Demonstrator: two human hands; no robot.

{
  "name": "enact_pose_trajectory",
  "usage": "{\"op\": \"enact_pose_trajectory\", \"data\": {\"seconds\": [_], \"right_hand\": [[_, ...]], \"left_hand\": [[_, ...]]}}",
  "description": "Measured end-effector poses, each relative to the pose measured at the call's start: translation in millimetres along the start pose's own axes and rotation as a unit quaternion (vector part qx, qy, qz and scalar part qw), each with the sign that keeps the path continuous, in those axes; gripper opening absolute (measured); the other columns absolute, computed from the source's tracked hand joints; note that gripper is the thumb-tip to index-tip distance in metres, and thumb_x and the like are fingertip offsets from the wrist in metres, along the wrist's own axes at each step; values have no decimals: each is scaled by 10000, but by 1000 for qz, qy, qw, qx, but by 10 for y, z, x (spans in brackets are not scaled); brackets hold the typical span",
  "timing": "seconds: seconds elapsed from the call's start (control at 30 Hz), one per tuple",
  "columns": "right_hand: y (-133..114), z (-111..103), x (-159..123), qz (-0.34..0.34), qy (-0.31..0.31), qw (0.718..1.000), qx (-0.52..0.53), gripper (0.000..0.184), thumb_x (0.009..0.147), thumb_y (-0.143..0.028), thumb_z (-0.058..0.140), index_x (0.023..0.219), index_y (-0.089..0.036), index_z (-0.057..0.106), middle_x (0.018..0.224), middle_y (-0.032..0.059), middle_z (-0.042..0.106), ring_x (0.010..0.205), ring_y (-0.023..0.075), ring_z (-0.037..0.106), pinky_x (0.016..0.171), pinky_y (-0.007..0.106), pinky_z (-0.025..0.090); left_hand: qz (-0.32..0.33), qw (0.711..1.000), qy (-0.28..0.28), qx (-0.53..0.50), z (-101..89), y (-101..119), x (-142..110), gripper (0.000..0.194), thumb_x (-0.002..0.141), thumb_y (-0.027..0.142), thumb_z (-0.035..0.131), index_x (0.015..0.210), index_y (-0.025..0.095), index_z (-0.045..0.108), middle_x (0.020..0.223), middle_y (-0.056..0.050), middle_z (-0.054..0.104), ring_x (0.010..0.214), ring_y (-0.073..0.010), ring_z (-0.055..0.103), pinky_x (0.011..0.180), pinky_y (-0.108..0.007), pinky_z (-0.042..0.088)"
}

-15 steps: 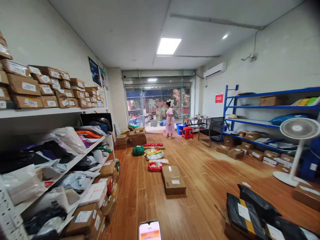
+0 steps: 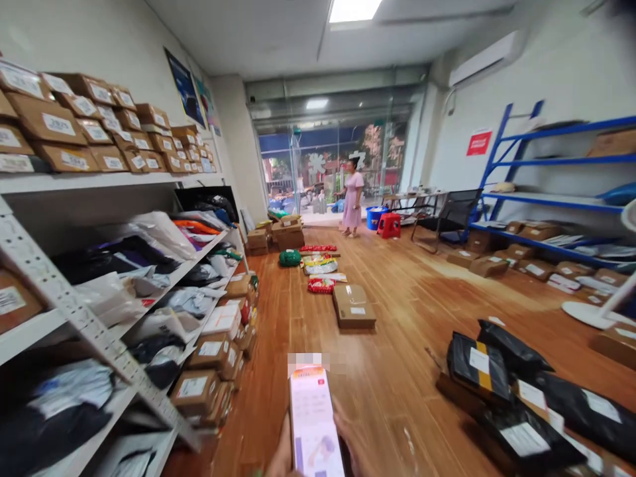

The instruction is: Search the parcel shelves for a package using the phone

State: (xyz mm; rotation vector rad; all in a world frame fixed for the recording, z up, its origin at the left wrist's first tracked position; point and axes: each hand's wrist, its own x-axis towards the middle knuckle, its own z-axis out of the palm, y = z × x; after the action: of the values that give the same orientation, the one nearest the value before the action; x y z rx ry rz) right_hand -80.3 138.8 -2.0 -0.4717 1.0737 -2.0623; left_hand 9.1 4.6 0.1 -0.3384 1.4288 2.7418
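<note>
A smartphone [image 2: 315,424] with a lit screen stands upright at the bottom middle of the view. Along its left edge, my left hand [image 2: 281,450] is closed around the phone, partly cut off by the frame. My right hand [image 2: 350,434] is at the right edge of the phone, blurred, its fingers against the side. Most of both hands is hidden behind the phone or below the frame. Beyond it on the wooden floor lies a flat cardboard box [image 2: 354,307].
White shelves [image 2: 94,331] with parcels line the left; blue shelves [image 2: 527,162] stand right. Black-wrapped parcels [image 2: 477,371] lie at lower right. Bagged goods [image 2: 320,266] and a green bundle [image 2: 289,258] are ahead. A person [image 2: 352,199] stands near the glass front, beside a red stool [image 2: 389,225].
The view has tilted down and shifted forward and left. The phone has come further up into view, and my hands now show on both sides of it.
</note>
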Motion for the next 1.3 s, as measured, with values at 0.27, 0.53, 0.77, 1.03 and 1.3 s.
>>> {"op": "enact_pose_trajectory", "data": {"seconds": [0.27, 0.53, 0.77, 1.03, 1.3], "right_hand": [[-57, 78, -78, 49, -39, 995, 73, 817, 667, -333, 638, 1398, -159, 318, 1202, 82, 651, 1045, 286, 607, 823, 356, 466], [-68, 103, -64, 25, -38, 999, 6, 826, 660, -236, 565, 1434, -211, 277, 1240, 50, 629, 1171, 248, 524, 903, 336, 428], [93, 78, -32, 23, -39, 999, 14, 922, 706, -411, 717, 1450, -206, 212, 1333, 116, 551, 1169, 259, 540, 960, 357, 419], [-18, 177, -10, 37, 26, 998, 47, 608, 673, -391, 716, 1216, -200, 520, 1025, 59, 715, 849, 236, 658, 733, 309, 498], [-158, 238, 165, 16, 103, 994, -29, 492, 657, -650, 692, 676, -161, 646, 557, 5, 637, 554, 168, 557, 521, 234, 404]], "left_hand": [[3, 995, -59, -86, 115, 34, -167, 990, 590, 64, 498, 1467, 293, 98, 1311, -49, 550, 1195, -282, 510, 974, -400, 387], [9, 993, -44, -112, 88, 8, -171, 1038, 597, 15, 457, 1463, 310, -33, 1357, -69, 507, 1207, -282, 498, 989, -444, 374], [-12, 996, 28, -89, 185, 90, -219, 1088, 656, 103, 569, 1435, 174, -186, 1212, -95, 622, 1170, -257, 531, 948, -338, 395], [1, 998, 47, -28, 85, 16, -191, 1153, 527, 45, 546, 1458, 215, -113, 1313, -88, 552, 1200, -262, 512, 950, -331, 387], [-29, 999, 1, 19, 115, 55, -271, 1113, 517, 39, 506, 1468, 217, -46, 1155, -31, 646, 896, -154, 614, 660, -188, 358]]}}
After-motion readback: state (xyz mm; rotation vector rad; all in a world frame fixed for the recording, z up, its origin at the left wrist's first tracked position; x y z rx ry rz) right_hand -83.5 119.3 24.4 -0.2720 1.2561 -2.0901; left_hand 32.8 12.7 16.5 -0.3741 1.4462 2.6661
